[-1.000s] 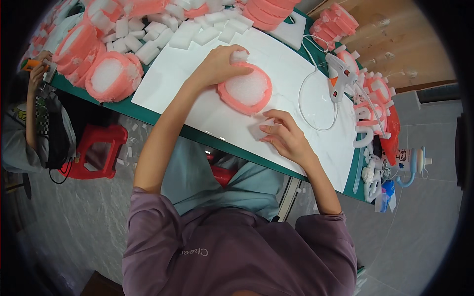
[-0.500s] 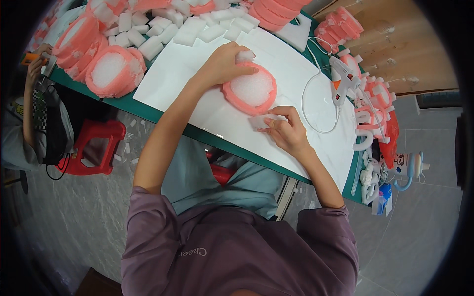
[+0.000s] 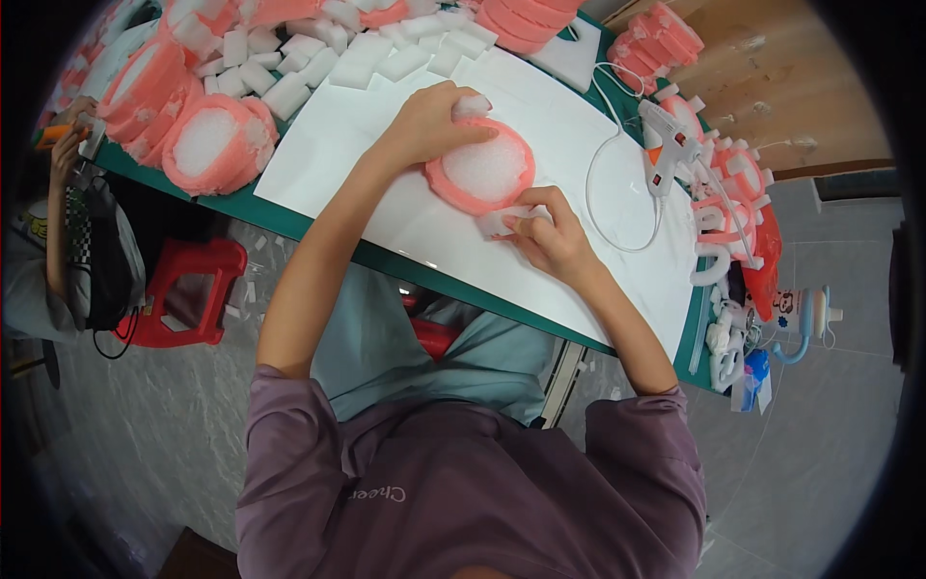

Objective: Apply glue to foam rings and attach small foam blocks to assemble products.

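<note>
1 wht block (image 3: 495, 225), R hand (image 3: 558, 241)

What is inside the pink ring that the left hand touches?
Inside the pink ring is a white, rough-textured filling. What lies under it is covered and cannot be seen.

Green surface (image 3: 434, 281): carrying a white board (image 3: 569, 125) across its middle.
White board: bearing a pink-and-white oval foam piece (image 3: 482, 169).
Far edge: white foam blocks (image 3: 360, 62) are lying in a cluster.
Left side: pink foam ovals (image 3: 177, 172) are standing heaped.
Right side: a white glue gun (image 3: 664, 166) is resting.
</note>
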The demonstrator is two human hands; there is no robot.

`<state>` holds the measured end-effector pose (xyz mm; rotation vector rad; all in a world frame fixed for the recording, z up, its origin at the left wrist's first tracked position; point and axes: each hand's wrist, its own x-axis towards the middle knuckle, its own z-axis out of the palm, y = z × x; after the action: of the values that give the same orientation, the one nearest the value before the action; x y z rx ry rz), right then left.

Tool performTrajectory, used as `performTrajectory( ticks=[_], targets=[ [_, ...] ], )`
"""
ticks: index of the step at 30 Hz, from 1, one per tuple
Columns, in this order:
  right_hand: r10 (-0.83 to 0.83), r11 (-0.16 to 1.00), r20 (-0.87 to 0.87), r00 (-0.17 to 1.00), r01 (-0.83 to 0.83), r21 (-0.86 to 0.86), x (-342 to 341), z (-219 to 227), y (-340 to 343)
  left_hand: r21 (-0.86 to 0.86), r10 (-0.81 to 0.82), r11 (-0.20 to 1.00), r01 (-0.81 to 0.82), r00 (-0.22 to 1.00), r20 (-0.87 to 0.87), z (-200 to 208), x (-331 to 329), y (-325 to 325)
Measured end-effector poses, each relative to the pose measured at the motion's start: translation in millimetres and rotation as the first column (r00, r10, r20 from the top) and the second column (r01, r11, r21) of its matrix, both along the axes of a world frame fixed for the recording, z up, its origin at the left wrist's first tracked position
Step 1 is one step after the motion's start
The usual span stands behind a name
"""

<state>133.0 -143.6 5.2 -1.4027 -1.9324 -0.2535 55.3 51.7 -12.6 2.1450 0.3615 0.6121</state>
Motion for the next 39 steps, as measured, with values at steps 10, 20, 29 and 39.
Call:
performTrajectory(
  ticks=[10, 20, 29, 39],
  targets=[
    [0.041, 0.999, 0.092, 0.995, -0.043, 0.026, 10.1, 2.8, 7.3, -0.031, -0.014, 0.999, 0.013, 1.000, -0.009, 2.7, -1.7, -0.3],
    [0.053, 0.991, 0.223, 0.973, -0.079, 0.107, 14.3, -6.3, 6.5, -0.022, 0.013, 1.000, -0.015, 0.997, -0.075, 5.6, -0.7, -2.2],
    [0.051, 0.983, 0.289, 0.956, -0.098, 0.152, 14.2, -5.4, 9.7, -0.047, 0.026, 0.998, -0.034, 0.989, -0.147, 13.0, -2.7, -8.4],
    [0.074, 0.994, 0.188, 0.979, -0.088, 0.066, 16.4, -6.1, 6.5, -0.104, -0.013, 0.995, -0.001, 0.991, -0.134, 12.7, -2.9, -6.9]
  ],
)
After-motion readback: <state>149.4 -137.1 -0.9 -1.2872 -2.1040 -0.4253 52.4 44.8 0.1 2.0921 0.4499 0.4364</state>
